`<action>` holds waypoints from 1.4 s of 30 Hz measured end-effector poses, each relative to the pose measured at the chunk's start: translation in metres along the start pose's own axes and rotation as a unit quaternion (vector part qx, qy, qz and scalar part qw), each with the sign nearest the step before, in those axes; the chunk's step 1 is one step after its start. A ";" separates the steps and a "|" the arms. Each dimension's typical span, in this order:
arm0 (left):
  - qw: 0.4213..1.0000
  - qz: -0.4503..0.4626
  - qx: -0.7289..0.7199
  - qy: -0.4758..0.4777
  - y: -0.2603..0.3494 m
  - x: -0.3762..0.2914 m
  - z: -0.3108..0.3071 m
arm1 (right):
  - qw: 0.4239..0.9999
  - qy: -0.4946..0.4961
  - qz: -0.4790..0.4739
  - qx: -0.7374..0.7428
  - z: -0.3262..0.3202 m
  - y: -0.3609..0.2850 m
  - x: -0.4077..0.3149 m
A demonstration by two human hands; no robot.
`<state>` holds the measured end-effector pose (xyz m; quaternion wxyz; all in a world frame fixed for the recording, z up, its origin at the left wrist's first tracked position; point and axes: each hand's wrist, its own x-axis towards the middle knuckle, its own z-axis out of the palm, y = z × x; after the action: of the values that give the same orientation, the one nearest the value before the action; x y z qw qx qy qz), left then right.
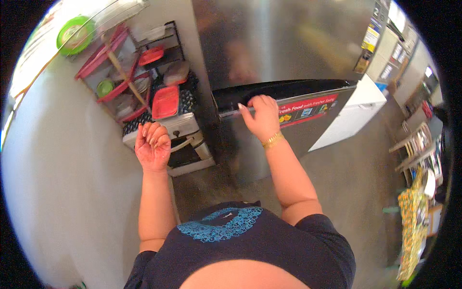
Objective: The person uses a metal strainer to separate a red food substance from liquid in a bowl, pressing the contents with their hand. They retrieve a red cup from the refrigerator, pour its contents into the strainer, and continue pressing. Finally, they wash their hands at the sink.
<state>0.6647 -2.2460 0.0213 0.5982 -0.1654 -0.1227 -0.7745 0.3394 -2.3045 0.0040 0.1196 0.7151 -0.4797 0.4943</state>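
Observation:
My right hand (262, 115), with a gold-coloured bracelet at the wrist, has its fingers bent over the top edge of the lower refrigerator door (245, 144). A dark recess (288, 92) runs along that edge, below the steel upper door (288, 39). The lower door bears a red printed sticker (306, 110). Raised with palm up, my left hand (153, 146) is loosely curled and holds nothing. Behind it is a small white oven (189, 148) with a glass front. On the oven's dark patterned top lies a red tray (165, 102).
A pink-and-wood rack (124, 74) with dishes stands left of the oven, near a black shelf (173, 39). A green round dish (75, 35) is at upper left. A white panel (348, 117) adjoins the refrigerator's right side. Patterned yellow cloth (411, 224) hangs far right.

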 end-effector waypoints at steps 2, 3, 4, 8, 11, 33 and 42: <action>0.999 -0.034 -0.005 -0.007 0.016 0.016 -0.010 | 1.000 -0.002 0.023 0.004 -0.025 -0.009 -0.018; 0.999 -0.048 -0.017 -0.012 0.021 0.022 -0.019 | 0.999 -0.010 0.032 0.009 -0.040 -0.012 -0.028; 0.997 -0.062 -0.037 -0.005 0.024 0.025 -0.028 | 1.000 0.003 0.023 0.004 -0.057 -0.014 -0.039; 0.988 -0.136 -0.048 0.050 0.025 0.030 -0.063 | 0.979 0.050 0.193 0.030 -0.146 -0.038 -0.092; 0.986 -0.141 -0.047 0.073 0.033 0.038 -0.081 | 0.940 0.190 0.283 -0.004 -0.211 -0.073 -0.125; 0.987 -0.015 0.096 0.129 0.090 0.108 -0.147 | 0.952 0.099 0.275 -0.085 -0.024 0.145 -0.028; 0.933 0.139 0.245 0.222 0.118 0.073 -0.098 | 0.730 -0.281 0.565 -0.263 0.170 0.439 -0.015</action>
<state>0.7510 -2.3788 -0.0403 0.7336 0.1471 -0.1490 -0.6466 0.0860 -2.6302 -0.2234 -0.1385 0.3589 -0.9174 0.1019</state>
